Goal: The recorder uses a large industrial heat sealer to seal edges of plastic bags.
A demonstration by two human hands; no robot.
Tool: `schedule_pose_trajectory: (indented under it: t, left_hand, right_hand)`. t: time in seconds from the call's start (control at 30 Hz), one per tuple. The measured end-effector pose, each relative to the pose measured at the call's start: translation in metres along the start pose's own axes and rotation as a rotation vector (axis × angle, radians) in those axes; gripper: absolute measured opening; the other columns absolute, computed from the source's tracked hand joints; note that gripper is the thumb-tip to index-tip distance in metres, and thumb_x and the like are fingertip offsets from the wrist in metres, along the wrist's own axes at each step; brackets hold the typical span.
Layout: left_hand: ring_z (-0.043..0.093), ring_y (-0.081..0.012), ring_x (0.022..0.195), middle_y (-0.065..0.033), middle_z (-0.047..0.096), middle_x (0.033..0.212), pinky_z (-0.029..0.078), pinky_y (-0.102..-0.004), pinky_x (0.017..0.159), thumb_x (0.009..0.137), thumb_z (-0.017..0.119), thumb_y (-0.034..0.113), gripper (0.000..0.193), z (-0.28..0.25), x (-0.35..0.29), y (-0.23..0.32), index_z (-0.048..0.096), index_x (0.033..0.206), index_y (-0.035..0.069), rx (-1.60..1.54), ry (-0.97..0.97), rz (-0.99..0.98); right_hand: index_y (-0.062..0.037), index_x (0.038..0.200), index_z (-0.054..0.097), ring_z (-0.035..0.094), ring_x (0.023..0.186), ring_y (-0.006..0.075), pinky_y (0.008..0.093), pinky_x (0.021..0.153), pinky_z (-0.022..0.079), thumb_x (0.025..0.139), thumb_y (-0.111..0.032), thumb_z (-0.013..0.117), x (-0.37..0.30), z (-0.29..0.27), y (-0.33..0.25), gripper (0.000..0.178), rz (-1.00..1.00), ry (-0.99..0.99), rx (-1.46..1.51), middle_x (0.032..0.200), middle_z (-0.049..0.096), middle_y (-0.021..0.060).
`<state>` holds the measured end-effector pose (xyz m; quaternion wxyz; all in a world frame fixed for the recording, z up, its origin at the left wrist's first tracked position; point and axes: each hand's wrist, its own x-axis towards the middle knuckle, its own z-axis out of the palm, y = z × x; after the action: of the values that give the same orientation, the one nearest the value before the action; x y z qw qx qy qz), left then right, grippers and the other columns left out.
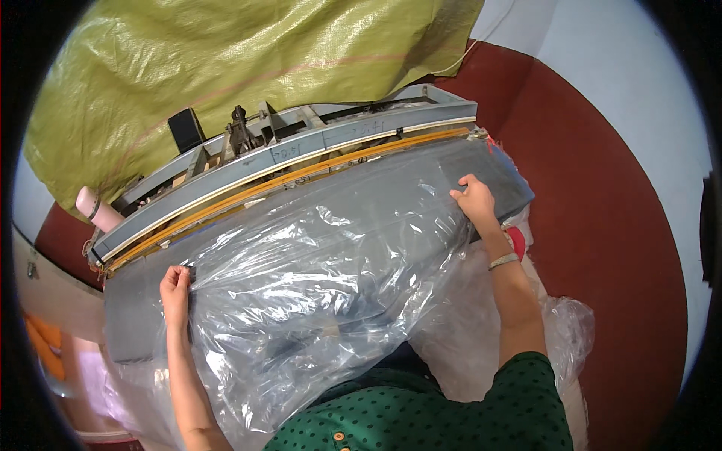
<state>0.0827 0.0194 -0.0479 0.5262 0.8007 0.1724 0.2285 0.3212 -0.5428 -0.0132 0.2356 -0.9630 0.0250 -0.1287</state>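
Note:
A large clear plastic bag (316,278) lies spread over a grey work table (131,323), with something dark inside it. My left hand (175,288) pinches the bag's left edge. My right hand (475,200) grips the bag's far right corner near the table's end. Just beyond the bag runs a long grey sealing machine (301,154) with an orange-yellow strip (316,173) along its jaw. The bag's upper edge lies close to that strip.
A big yellow-green woven sack (226,68) hangs over the back of the machine. A pink roll (94,207) sticks out at the machine's left end. More clear plastic (571,331) is bunched at my right side above the dark red floor (617,225).

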Motion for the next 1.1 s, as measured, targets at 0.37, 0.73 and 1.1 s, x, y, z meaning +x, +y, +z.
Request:
schedule_pose_trajectory:
  t: [0.37,0.73,1.1]
  left_hand:
    - [0.036,-0.0034,0.057,0.0058,0.044,0.061,0.030,-0.0183,0.051,0.083,0.053,0.014,0.016,0.004,-0.002,-0.001,0.050,0.072,0.004,0.161,0.046,0.067]
    - [0.041,-0.0030,0.050,0.0025,0.049,0.062,0.032,-0.0182,0.043,0.080,0.055,0.011,0.012,-0.011,-0.016,0.073,0.053,0.089,0.003,0.025,-0.435,-0.191]
    - [0.046,-0.0055,0.054,0.0040,0.049,0.062,0.039,-0.0206,0.047,0.067,0.052,0.003,0.018,-0.277,-0.108,0.070,0.055,0.085,0.005,0.450,-0.406,-0.625]
  right_hand:
    - [-0.0100,0.087,0.063,0.051,0.094,0.0271,0.0388,0.075,0.042,0.067,-0.034,0.067,0.050,0.058,-0.033,0.031,0.021,0.310,-0.118,0.093,0.055,0.0095]
    - [-0.0047,0.081,0.051,0.057,0.079,0.0318,0.0411,0.068,0.045,0.075,-0.012,0.055,0.070,0.081,-0.021,0.010,-0.117,0.344,-0.123,0.082,0.057,0.0149]
    - [-0.0028,0.092,0.045,0.052,0.085,0.0400,0.0455,0.068,0.041,0.086,-0.020,0.041,0.093,0.055,0.041,0.019,-0.128,0.264,-0.249,0.090,0.057,0.0208]
